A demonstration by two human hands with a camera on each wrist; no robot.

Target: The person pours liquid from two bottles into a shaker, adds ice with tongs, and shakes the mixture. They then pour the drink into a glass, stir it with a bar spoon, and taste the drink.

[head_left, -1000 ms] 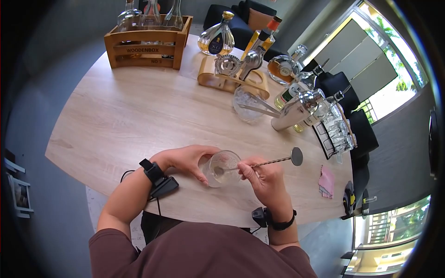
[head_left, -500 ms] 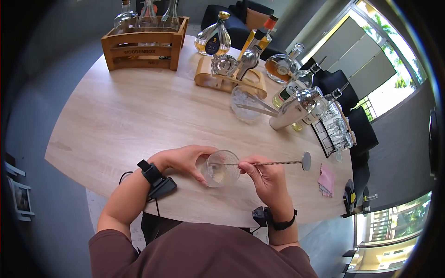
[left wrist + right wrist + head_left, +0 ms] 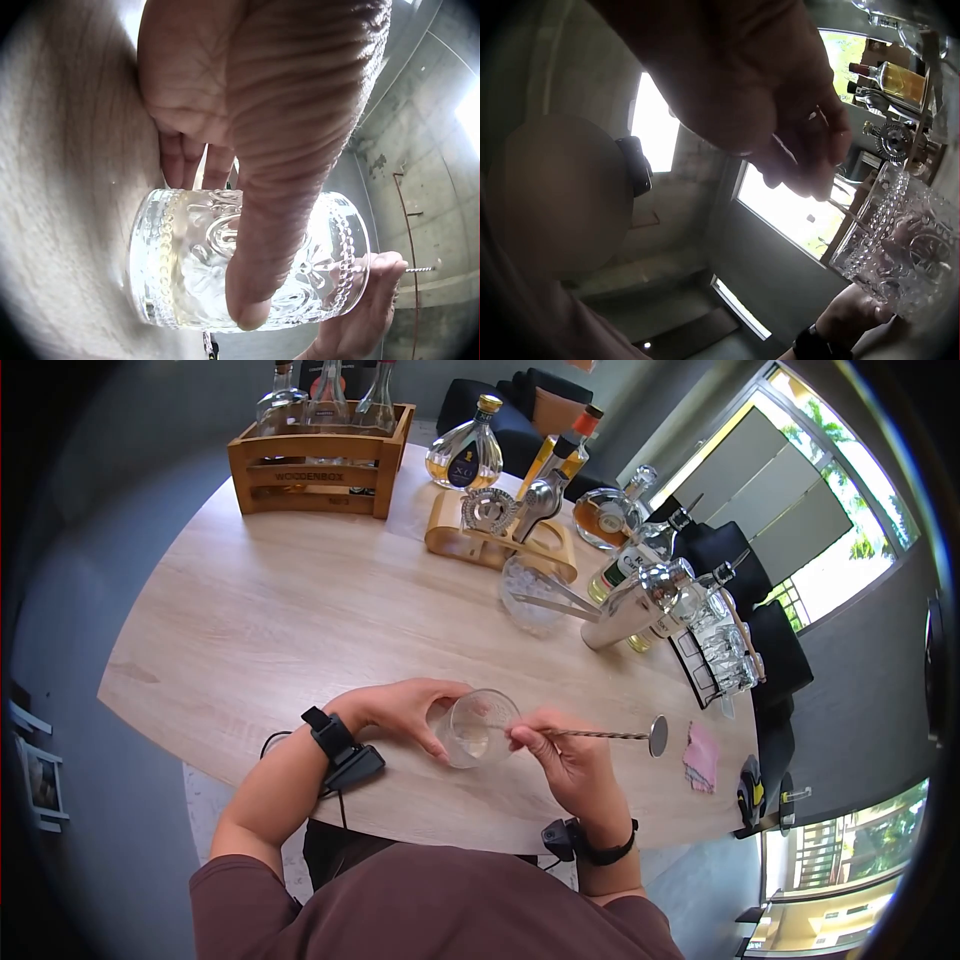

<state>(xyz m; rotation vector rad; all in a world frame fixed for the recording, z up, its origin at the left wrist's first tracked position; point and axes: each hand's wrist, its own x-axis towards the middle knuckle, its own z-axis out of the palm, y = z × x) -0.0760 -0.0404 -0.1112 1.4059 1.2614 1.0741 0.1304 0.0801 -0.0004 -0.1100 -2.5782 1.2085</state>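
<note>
An embossed clear glass (image 3: 474,734) with pale liquid stands on the table near its front edge. My left hand (image 3: 408,710) holds it from the left, fingers behind and thumb in front; in the left wrist view the thumb lies across the patterned wall of the glass (image 3: 202,262). My right hand (image 3: 570,760) pinches a twisted-stem bar spoon (image 3: 610,735) with a flat disc at its outer end. The spoon's inner end reaches over the glass. In the right wrist view the right hand (image 3: 780,127) is close beside the rim.
A bowl of ice with tongs (image 3: 535,595), a shaker (image 3: 630,610), bottles (image 3: 465,455) and a bamboo stand (image 3: 460,540) stand farther back. On the right are a rack of glasses (image 3: 728,650) and a pink cloth (image 3: 701,758). A wooden crate (image 3: 315,475) is at the back left.
The spoon's disc end has swung down and outward to the right since a second ago, as the right-hand fingers shifted. The left hand stays around the glass.
</note>
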